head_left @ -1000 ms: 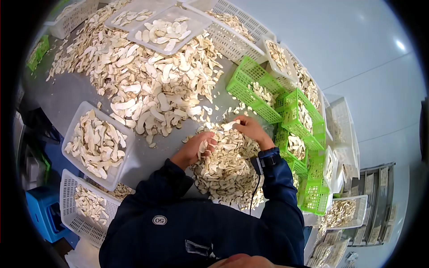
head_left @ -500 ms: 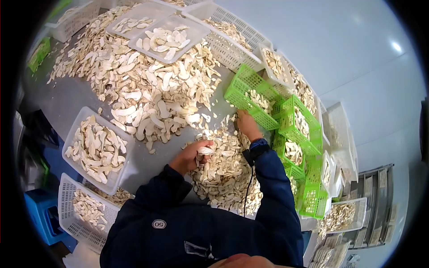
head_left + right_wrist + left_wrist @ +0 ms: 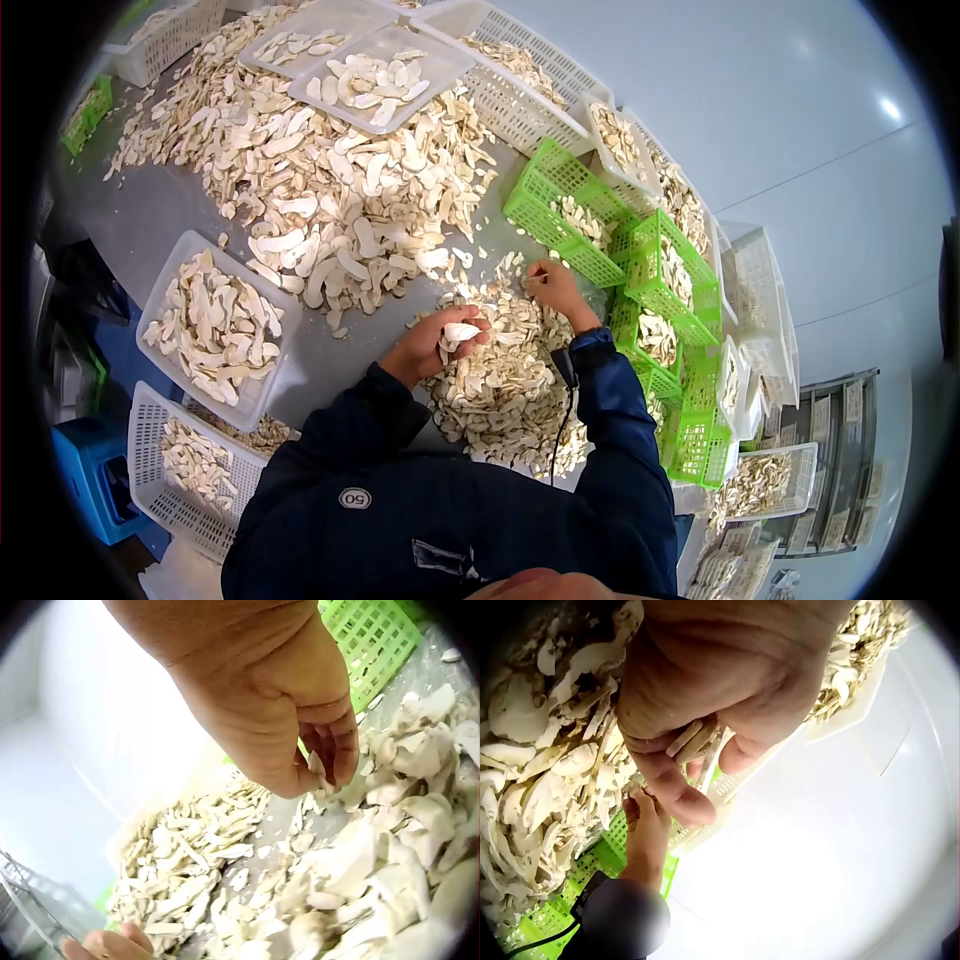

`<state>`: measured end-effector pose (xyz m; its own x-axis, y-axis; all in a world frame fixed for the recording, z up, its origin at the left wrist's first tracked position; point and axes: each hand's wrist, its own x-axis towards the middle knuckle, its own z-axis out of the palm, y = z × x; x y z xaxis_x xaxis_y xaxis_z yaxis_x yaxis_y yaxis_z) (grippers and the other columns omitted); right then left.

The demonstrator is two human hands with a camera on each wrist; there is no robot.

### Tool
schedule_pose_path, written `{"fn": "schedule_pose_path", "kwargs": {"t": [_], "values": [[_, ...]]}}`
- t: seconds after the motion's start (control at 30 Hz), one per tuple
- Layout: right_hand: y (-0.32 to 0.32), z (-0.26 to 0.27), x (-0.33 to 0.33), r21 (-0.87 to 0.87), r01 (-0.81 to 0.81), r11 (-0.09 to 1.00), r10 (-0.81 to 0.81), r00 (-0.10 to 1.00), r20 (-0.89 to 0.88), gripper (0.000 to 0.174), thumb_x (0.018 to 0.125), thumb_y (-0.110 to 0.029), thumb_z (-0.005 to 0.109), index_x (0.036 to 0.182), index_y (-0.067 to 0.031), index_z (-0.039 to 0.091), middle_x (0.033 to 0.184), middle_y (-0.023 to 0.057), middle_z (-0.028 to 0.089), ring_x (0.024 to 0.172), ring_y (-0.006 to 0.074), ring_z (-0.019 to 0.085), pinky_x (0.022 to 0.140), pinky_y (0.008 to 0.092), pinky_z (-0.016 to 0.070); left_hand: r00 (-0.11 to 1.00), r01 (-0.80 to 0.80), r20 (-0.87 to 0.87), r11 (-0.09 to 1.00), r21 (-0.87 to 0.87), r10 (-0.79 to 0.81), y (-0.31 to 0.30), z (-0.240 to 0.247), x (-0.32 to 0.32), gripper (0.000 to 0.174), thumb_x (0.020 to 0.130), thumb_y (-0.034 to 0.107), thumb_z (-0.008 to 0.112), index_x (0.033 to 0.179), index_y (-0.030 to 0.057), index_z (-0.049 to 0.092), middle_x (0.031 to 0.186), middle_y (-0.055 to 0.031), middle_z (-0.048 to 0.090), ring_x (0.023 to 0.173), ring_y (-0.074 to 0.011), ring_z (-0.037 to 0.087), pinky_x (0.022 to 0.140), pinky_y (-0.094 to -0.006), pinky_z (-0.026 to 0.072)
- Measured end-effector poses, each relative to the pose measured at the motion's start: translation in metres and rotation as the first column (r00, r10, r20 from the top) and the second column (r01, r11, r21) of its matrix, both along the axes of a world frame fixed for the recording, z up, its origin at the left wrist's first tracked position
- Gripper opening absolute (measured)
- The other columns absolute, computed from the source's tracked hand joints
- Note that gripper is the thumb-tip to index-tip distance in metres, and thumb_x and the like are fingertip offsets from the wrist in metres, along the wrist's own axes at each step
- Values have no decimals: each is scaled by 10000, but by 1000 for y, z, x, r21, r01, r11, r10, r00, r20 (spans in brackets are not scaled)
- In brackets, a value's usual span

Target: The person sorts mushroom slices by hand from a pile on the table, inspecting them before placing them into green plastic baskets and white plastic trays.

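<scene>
A pile of dried mushroom slices (image 3: 505, 390) lies on the table right in front of the person. Over its left side the left hand (image 3: 435, 345) holds a few slices in its curled fingers; their edges (image 3: 694, 742) poke out between thumb and fingers in the left wrist view. The right hand (image 3: 558, 288) is at the pile's far right edge, beside a green basket (image 3: 565, 205). Its thumb and fingertips pinch a small mushroom slice (image 3: 318, 769), seen in the right wrist view just above the tabletop.
A larger heap of slices (image 3: 330, 190) spreads over the far left, with shallow trays (image 3: 375, 75) on it. A white tub (image 3: 215, 330) of slices stands at the left, a white basket (image 3: 190, 470) below it. More green baskets (image 3: 675, 275) line the right edge.
The right hand reached farther toward the green basket, then drew back slightly toward the pile; the large slice it held earlier is gone from its fingertips. The left hand stays near its place, slices in it.
</scene>
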<state>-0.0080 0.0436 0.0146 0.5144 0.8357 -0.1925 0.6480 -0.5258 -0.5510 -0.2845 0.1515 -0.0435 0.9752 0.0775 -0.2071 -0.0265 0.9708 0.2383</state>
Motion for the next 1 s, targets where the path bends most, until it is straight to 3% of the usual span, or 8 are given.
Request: {"fn": "schedule_pose_path", "kwargs": {"t": [0.13, 0.2, 0.43, 0.63, 0.77, 0.8, 0.9, 1.0], "values": [[-1, 35, -39, 102, -39, 994, 87, 847, -525, 135, 867, -60, 651, 998, -41, 623, 890, -26, 606, 818, 61, 566, 698, 237, 484, 999, -14, -39, 1000, -7, 13, -2, 15, -1, 308, 972, 199, 547, 1200, 3, 478, 1117, -165, 597, 917, -233, 659, 606, -230, 581], [0, 56, -61, 135, -111, 985, 172, 761, -625, 149, 895, -45, 640, 1043, -45, 614, 944, -42, 596, 818, 42, 549, 721, 211, 468, 998, -11, -56, 1000, -5, 11, -2, 16, -1, 298, 967, 203, 560, 1185, 11, 497, 1101, -146, 607, 940, -220, 653, 598, -228, 570], [2, 71, -87, 133, -218, 967, 255, 839, -481, 117, 914, -63, 646, 1029, -58, 625, 926, -63, 579, 816, 23, 515, 704, 197, 434, 1000, 2, -17, 990, 143, 1, 0, 10, -4, 194, 973, 241, 537, 1064, 73, 572, 895, -9, 573, 750, -112, 574, 510, -199, 416], [-17, 49, -47, 136, -89, 987, 122, 958, -258, 140, 940, -145, 629, 1031, -40, 645, 866, -36, 610, 777, 43, 530, 683, 222, 452, 999, -32, 6, 994, 100, 31, 1, 6, -5, 163, 966, 234, 533, 1021, 83, 559, 833, 14, 537, 667, -76, 498, 482, -201, 350], [-45, 38, -9, -68, -33, 997, 44, 984, 174, 249, 885, -253, 658, 1026, -48, 651, 820, 100, 687, 741, 239, 653, 691, 325, 505, 999, -37, -7, 992, 121, 39, 0, 15, -7, 176, 964, 239, 533, 1038, 81, 555, 842, 13, 527, 662, -76, 482, 482, -201, 350], [-49, 39, -11, -155, 8, 988, 32, 967, 252, 354, 826, -303, 679, 1080, -60, 638, 821, 162, 689, 757, 335, 661, 697, 385, 517, 999, -37, -9, 992, 118, 38, 0, 14, -7, 176, 963, 239, 533, 1041, 82, 554, 844, 12, 526, 662, -77, 480, 483, -201, 351], [-62, 20, -14, -267, 14, 964, 90, 924, 371, 436, 804, -321, 687, 1146, -62, 610, 828, 162, 689, 758, 341, 662, 702, 400, 521, 999, -36, -12, 993, 112, 37, 0, 11, -6, 182, 963, 235, 531, 1056, 80, 550, 850, 11, 521, 669, -78, 478, 487, -200, 354], [-66, 24, -23, -220, 55, 974, -4, 975, 224, 508, 795, -302, 721, 1212, -45, 587, 829, 150, 692, 771, 312, 665, 711, 396, 522, 999, -32, -15, 992, 121, 34, -1, 6, -4, 222, 961, 251, 535, 1098, 76, 545, 861, 2, 531, 688, -86, 499, 487, -205, 359]]}}
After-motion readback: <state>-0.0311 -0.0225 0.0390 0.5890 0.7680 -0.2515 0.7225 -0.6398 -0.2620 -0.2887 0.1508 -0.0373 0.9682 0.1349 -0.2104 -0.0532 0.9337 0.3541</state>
